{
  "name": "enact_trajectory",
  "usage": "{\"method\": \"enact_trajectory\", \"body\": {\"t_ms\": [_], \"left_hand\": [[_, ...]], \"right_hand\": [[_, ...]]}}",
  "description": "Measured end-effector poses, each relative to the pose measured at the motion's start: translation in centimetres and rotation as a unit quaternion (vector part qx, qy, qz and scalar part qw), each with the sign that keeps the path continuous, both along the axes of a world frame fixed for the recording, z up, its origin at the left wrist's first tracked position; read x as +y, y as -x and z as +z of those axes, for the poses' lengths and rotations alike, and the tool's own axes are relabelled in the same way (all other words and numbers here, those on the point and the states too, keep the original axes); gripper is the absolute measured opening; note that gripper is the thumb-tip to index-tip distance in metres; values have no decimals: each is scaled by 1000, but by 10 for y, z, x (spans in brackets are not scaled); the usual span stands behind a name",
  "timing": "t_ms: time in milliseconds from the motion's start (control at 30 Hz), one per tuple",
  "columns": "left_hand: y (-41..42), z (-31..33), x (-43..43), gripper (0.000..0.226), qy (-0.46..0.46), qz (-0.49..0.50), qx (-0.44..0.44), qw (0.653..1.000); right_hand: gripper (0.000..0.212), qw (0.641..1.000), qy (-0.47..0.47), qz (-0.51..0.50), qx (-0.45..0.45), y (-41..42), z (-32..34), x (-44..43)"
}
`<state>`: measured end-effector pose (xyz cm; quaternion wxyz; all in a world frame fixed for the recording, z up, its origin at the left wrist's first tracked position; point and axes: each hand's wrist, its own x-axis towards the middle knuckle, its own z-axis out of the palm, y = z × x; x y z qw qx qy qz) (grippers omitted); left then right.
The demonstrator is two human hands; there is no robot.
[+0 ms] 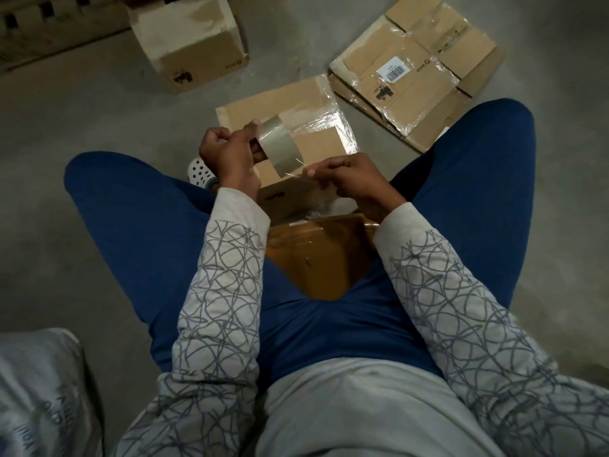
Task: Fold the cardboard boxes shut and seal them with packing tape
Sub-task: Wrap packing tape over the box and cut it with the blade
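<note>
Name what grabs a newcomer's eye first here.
Dead centre, the left hand holds a tape roll while the right hand pinches its pulled end, over a cardboard box. Flattened boxes lie upper right; an upright box stands upper left.

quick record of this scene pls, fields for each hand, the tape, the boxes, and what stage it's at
left hand: left hand grips the tape roll, held above the box
right hand: right hand pinches the roll's loose end
box in work: box on the floor between the knees, clear film on part of its top
other boxes: upright box far left; flattened boxes far right
stage: starting a strip, none laid yet
</note>
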<state>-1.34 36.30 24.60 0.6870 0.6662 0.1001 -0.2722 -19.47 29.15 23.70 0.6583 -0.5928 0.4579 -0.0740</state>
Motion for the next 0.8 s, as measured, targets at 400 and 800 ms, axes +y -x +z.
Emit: {"method": "enact_trajectory", "body": {"t_ms": [400, 800], "left_hand": [[1, 7, 5, 44, 52, -87, 102, 990], [41, 26, 21, 97, 80, -356, -250, 897]], "right_hand": [[24, 998, 47, 25, -45, -12, 24, 15], [21, 958, -141, -132, -211, -11, 53, -8]]}}
